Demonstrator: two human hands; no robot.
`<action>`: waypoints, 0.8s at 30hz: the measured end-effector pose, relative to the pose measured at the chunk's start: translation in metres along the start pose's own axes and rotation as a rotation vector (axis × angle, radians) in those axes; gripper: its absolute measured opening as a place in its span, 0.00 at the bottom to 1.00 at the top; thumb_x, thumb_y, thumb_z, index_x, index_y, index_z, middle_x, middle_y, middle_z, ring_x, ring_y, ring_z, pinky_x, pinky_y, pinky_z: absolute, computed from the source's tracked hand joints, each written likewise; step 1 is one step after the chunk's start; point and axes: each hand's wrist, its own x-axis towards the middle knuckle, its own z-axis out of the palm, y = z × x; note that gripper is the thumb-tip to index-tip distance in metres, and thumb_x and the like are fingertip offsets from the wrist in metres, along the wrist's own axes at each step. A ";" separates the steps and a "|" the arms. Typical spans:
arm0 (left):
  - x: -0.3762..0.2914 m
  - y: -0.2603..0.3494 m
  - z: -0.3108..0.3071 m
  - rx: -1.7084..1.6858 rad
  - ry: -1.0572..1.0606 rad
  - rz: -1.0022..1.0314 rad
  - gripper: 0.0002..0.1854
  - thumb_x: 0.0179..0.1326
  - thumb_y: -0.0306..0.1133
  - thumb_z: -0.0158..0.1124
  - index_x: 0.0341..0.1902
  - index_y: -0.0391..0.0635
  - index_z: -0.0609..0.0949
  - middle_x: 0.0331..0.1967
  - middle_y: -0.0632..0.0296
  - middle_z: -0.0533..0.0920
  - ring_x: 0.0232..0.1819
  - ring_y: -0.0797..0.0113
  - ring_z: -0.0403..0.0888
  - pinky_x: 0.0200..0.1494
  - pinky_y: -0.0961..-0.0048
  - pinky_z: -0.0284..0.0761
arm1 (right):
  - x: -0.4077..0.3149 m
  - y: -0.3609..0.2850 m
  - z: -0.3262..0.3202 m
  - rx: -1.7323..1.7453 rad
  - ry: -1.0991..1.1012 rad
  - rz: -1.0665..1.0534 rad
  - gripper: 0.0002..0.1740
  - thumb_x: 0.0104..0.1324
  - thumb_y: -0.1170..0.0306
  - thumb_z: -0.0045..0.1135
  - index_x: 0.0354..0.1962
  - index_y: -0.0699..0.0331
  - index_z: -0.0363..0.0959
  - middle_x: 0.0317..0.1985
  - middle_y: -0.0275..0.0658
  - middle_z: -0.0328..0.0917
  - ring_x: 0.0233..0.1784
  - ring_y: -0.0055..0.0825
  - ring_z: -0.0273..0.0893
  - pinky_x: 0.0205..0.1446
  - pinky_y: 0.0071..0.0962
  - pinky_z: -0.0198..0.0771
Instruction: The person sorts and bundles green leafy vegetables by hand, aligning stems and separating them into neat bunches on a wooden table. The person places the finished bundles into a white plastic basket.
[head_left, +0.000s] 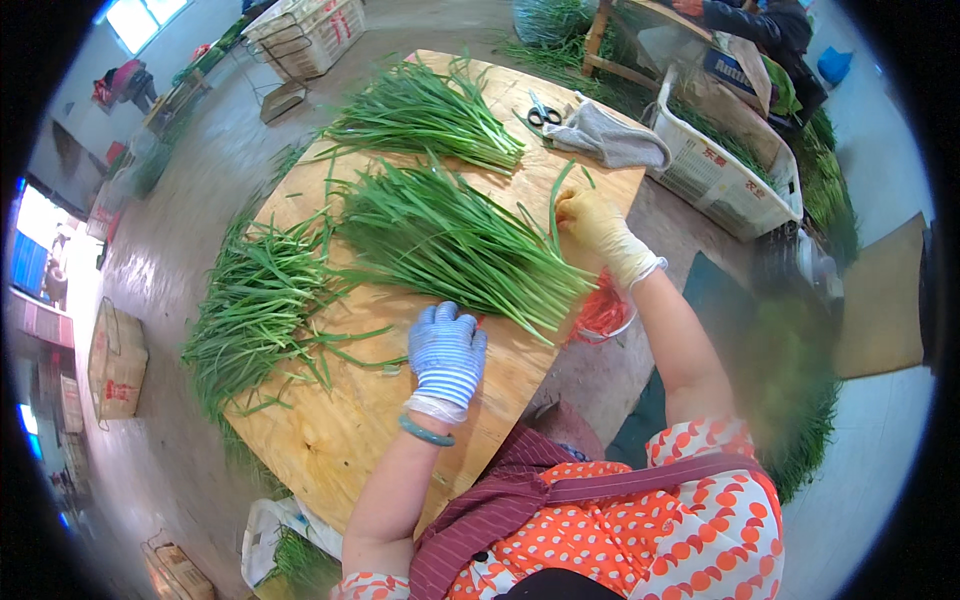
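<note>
A large bunch of garlic chives (457, 240) lies across the wooden tabletop (330, 450), its pale stem ends towards the right edge. My left hand (448, 349), in a blue-and-white striped glove, is palm down against the bunch's near side. A bit of red shows by its fingertips, and whether it grips anything is hidden. At the table's right edge is my right hand (596, 217), in a pale yellow glove with fingers curled. A single chive leaf (556, 206) runs close beside those fingers; I cannot tell if they hold it.
A second chive bunch (427, 112) lies behind, and a loose chive pile (259, 300) hangs over the left edge. Scissors (543, 112) and a grey cloth (607, 136) sit at the far right. Red strips (602, 307) fill a container below. Beyond stands a white crate (720, 180).
</note>
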 end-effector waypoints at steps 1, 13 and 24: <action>-0.001 0.000 0.001 0.008 0.020 0.006 0.09 0.47 0.38 0.66 0.29 0.46 0.83 0.38 0.55 0.78 0.44 0.52 0.74 0.47 0.56 0.72 | 0.002 -0.001 0.003 0.028 0.049 -0.037 0.08 0.52 0.70 0.62 0.32 0.57 0.82 0.39 0.39 0.78 0.43 0.42 0.77 0.48 0.38 0.71; -0.010 0.001 -0.035 -0.100 -0.152 -0.036 0.14 0.51 0.43 0.64 0.37 0.47 0.82 0.43 0.57 0.79 0.47 0.53 0.75 0.51 0.58 0.73 | 0.032 0.006 -0.027 -0.171 -0.111 0.118 0.10 0.55 0.67 0.61 0.35 0.58 0.82 0.37 0.44 0.82 0.41 0.42 0.80 0.46 0.37 0.73; -0.135 -0.156 -0.131 -0.940 0.503 -0.850 0.18 0.58 0.34 0.68 0.49 0.35 0.79 0.38 0.59 0.82 0.40 0.72 0.79 0.43 0.77 0.74 | 0.149 -0.209 -0.047 0.262 -0.213 -0.635 0.21 0.64 0.56 0.53 0.45 0.63 0.79 0.45 0.46 0.81 0.49 0.42 0.78 0.53 0.34 0.71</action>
